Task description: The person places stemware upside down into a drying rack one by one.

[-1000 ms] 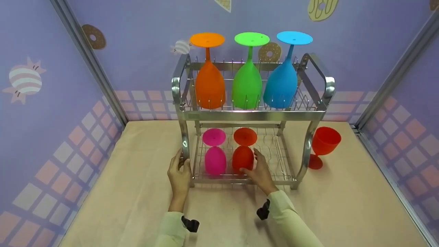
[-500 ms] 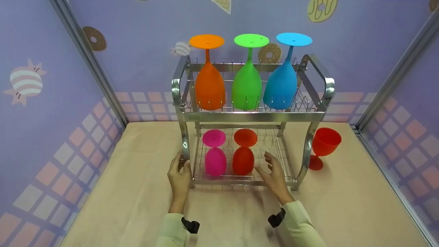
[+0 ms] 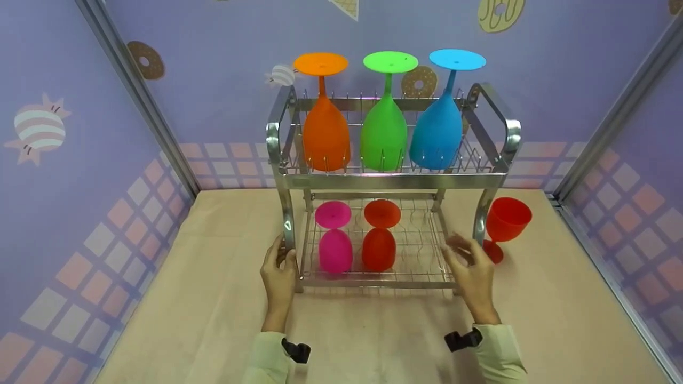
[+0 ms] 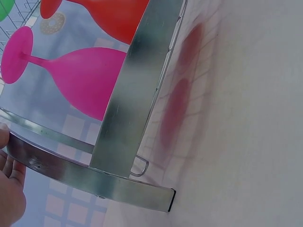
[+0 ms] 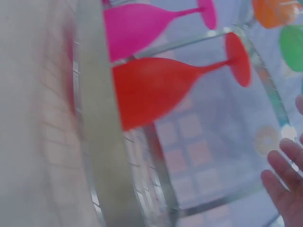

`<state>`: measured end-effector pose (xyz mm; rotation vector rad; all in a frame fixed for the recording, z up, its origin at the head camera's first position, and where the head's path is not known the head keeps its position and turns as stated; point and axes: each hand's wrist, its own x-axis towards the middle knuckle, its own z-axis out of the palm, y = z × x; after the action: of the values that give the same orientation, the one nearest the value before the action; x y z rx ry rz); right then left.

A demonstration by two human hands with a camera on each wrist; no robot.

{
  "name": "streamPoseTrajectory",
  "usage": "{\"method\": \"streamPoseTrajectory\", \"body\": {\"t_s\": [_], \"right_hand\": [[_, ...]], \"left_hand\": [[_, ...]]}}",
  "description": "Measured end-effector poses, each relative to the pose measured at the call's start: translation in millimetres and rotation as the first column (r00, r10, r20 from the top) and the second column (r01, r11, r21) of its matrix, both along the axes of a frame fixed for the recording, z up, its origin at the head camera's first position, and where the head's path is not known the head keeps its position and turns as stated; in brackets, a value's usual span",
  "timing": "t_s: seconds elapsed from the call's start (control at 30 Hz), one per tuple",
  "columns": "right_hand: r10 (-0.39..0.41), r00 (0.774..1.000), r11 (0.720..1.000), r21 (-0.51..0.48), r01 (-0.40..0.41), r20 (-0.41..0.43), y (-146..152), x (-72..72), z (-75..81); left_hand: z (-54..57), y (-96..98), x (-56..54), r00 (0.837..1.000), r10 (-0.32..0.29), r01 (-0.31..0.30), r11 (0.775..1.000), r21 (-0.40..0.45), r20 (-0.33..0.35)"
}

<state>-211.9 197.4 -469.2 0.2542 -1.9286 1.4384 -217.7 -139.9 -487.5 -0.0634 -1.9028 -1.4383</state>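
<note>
A two-tier metal dish rack (image 3: 395,182) stands on the cloth-covered table. My left hand (image 3: 278,274) grips its front left post, thumb on one side and fingers on the other. Upside down on the lower tier stand a pink goblet (image 3: 335,250) and a red goblet (image 3: 379,249). My right hand (image 3: 474,274) is by the front right post, fingers loosely bent, holding nothing. Beyond it, a second red goblet (image 3: 508,220) stands upright on the table, its foot partly behind the post. The right wrist view shows the spread fingers (image 5: 279,172) apart from the goblets.
Orange (image 3: 326,133), green (image 3: 384,133) and blue (image 3: 437,130) goblets stand upside down on the upper tier, behind short wire prongs. Patterned purple walls (image 3: 235,96) enclose the table (image 3: 213,320) at the back and both sides.
My right hand has let go of the red goblet on the lower tier and moved right to the front right post. The left hand has stayed on the left post.
</note>
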Motion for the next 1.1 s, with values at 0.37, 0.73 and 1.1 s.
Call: {"method": "streamPoseTrajectory", "body": {"t_s": [0.37,0.73,1.1], "right_hand": [[-0.258,0.966,0.920,-0.301,0.250,0.015,57,-22.3,-13.9],[-0.366,0.892,0.906,-0.117,0.407,0.264,99,-53.9,-49.8],[-0.225,0.871,0.947,-0.112,0.300,0.436,125,-76.8,-59.1]], "left_hand": [[2.7,-0.8,3.0,1.000,-0.019,0.019,1.000,-0.014,-0.014],[1.3,-0.1,4.0,1.000,0.005,-0.005,1.000,-0.019,0.007],[1.8,0.7,3.8,0.999,-0.010,0.010,1.000,0.014,0.031]]}}
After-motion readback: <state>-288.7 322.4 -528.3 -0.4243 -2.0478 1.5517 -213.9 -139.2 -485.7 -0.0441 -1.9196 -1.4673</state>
